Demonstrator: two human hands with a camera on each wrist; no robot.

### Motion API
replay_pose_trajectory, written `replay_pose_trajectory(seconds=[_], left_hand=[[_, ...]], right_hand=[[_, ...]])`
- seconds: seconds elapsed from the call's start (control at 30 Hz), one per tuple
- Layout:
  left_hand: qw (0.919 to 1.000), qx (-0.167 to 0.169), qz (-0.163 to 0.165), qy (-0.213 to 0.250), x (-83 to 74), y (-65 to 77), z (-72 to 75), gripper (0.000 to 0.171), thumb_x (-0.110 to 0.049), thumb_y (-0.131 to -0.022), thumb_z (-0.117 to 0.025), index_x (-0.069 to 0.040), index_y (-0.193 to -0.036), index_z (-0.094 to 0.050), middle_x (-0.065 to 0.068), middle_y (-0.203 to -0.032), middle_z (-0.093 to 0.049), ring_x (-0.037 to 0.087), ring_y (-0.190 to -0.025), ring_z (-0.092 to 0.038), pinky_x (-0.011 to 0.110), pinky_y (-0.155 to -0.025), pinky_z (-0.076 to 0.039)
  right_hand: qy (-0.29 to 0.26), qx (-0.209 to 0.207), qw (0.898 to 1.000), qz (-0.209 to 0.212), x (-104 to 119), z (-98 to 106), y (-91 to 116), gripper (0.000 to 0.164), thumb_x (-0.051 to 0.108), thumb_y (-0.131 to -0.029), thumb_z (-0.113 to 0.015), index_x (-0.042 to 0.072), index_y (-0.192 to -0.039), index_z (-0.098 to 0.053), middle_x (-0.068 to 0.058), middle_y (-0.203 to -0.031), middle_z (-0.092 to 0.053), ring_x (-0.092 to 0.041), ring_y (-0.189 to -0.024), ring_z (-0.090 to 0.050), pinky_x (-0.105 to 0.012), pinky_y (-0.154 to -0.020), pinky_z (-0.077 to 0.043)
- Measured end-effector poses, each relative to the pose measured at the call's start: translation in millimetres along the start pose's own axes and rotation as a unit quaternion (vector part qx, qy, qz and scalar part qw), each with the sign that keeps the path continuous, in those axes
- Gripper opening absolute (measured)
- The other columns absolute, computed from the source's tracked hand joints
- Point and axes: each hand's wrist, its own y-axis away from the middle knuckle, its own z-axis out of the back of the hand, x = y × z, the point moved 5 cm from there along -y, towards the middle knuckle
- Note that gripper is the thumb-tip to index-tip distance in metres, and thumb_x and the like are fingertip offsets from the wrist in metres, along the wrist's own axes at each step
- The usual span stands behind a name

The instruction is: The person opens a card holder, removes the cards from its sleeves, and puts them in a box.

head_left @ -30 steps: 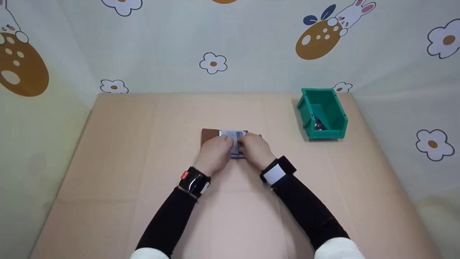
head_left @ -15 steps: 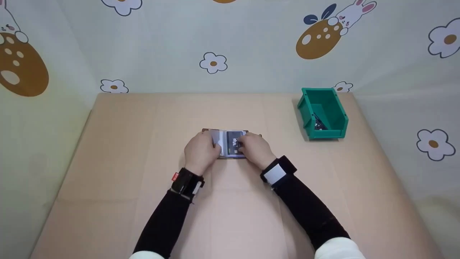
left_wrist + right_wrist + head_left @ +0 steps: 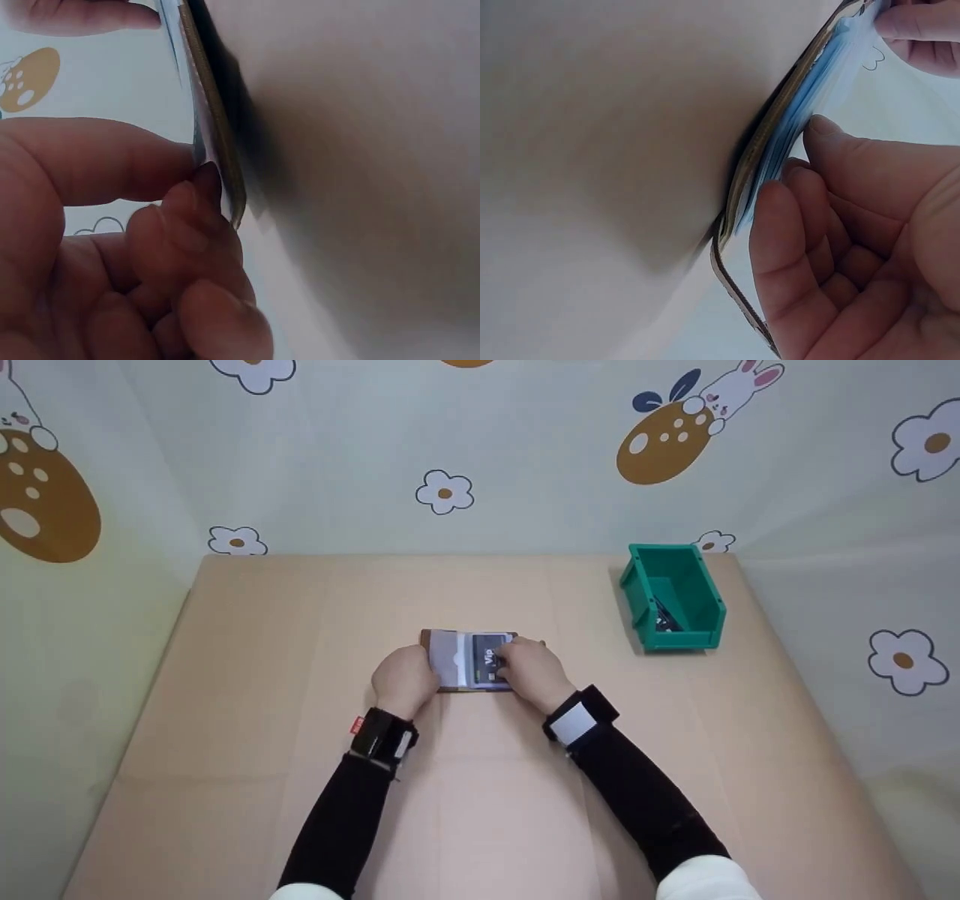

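A brown card holder (image 3: 426,637) lies spread open at the middle of the table. On its left half a clear plastic sleeve (image 3: 448,660) lies flat; on the right half a dark card (image 3: 487,652) marked "Vip" shows through its sleeve. My left hand (image 3: 405,681) pinches the left edge between thumb and curled fingers, as the left wrist view shows. At the other side my right hand (image 3: 536,669) grips the right edge, its thumb on the stack of bluish sleeves (image 3: 799,105) in the right wrist view. The holder's underside is hidden.
A green plastic bin (image 3: 679,640) stands at the table's back right, with a small dark item (image 3: 664,617) inside. A patterned curtain (image 3: 345,457) closes off the back and both sides of the beige-covered table (image 3: 285,720).
A sleeve has been turned over to the left, uncovering the "Vip" card. My left hand has moved left from the holder's middle to its left edge. My right hand has stayed in place.
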Motion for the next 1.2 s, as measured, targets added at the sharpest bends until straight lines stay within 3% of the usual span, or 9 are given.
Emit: replay_pose_trajectory(seconds=[0.57,1.2], left_hand=[[0.9995,0.030,0.008,0.002,4.1,-2.1,-5.1,0.021,-0.005,-0.084,-0.054,-0.010,-0.064,-0.055,0.010,-0.082,-0.066,0.024,-0.069,-0.058,0.039,-0.055,-0.048],[0.9985,0.042,0.027,-0.023,2.2,-5.3,-7.1,0.014,-0.009,-0.089,-0.055,-0.002,-0.084,-0.067,0.015,-0.096,-0.070,0.028,-0.080,-0.064,0.044,-0.063,-0.052]], right_hand=[[0.002,-0.001,1.000,-0.004,0.7,-0.5,0.3,0.020,0.011,-0.087,-0.074,0.003,-0.105,-0.073,-0.014,-0.100,-0.068,-0.027,-0.092,-0.065,-0.043,-0.080,-0.053],[-0.002,-0.002,1.000,-0.004,-0.3,-1.0,0.1,0.019,0.011,-0.086,-0.074,0.003,-0.104,-0.073,-0.015,-0.099,-0.068,-0.030,-0.090,-0.066,-0.045,-0.080,-0.053]])
